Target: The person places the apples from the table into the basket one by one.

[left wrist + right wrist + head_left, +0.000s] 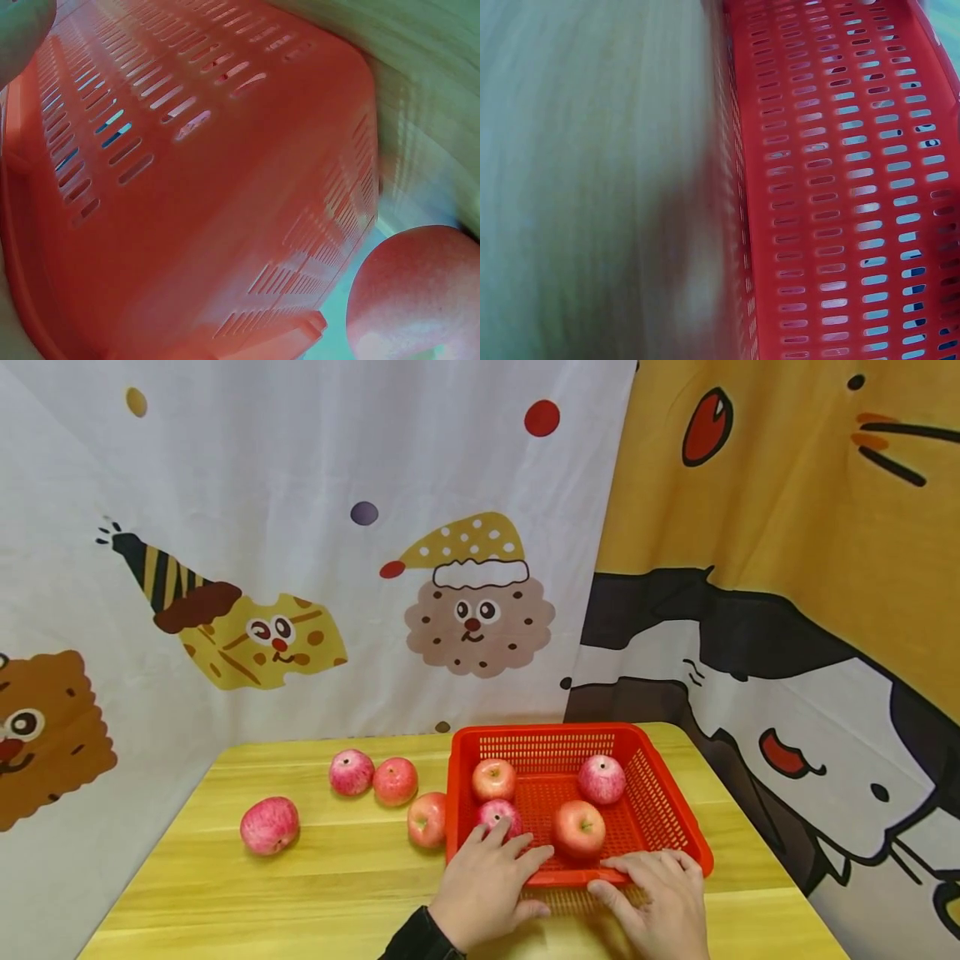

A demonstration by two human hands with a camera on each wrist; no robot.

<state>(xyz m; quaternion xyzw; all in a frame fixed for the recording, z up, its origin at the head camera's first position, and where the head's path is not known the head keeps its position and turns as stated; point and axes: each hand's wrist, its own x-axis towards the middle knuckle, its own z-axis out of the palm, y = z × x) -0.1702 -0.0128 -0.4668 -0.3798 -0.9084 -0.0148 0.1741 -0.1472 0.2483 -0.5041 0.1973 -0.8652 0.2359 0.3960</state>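
Left hand (491,885), bottom centre: fingers spread over the red basket's (547,730) near rim. Right hand (660,893), bottom right, looks clamped on that rim. So it's four apples (579,828) in, right of centre, four out on the table (337,893), centre-left. Wrist cams show slotted outer walls (195,225) head view mostly hides.

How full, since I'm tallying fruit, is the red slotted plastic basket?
Partly full: the red slotted plastic basket holds four visible round pinkish-red apples, with bare floor showing between them.
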